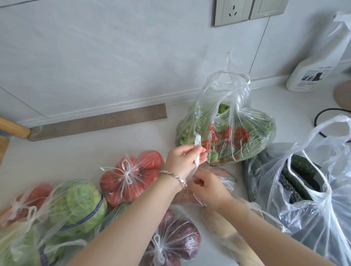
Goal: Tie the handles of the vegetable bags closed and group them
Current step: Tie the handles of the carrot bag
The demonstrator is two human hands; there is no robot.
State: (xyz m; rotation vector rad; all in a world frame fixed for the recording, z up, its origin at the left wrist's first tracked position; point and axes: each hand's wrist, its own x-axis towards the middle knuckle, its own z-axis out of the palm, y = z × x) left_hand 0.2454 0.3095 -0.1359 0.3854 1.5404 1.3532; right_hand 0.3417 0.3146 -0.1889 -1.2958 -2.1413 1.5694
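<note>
While a white handle strip [196,153] is pinched by the left hand [182,157], clear plastic of the carrot bag [225,179] is gripped in the closed right hand [207,187]. Knotted tomato bag [131,174] and purple-veg bag [171,238] are grouped left on the counter [83,156].

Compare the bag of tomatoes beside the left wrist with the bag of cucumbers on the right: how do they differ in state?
The tomato bag has its handles knotted into a bow; the cucumber bag has handles loose, one loop standing up. The tomato bag is pulled tight round its contents; the cucumber bag gapes open at the top. The tomato bag lies among other tied bags; the cucumber bag sits apart, on the right. Both are thin clear plastic on the white counter.
</note>
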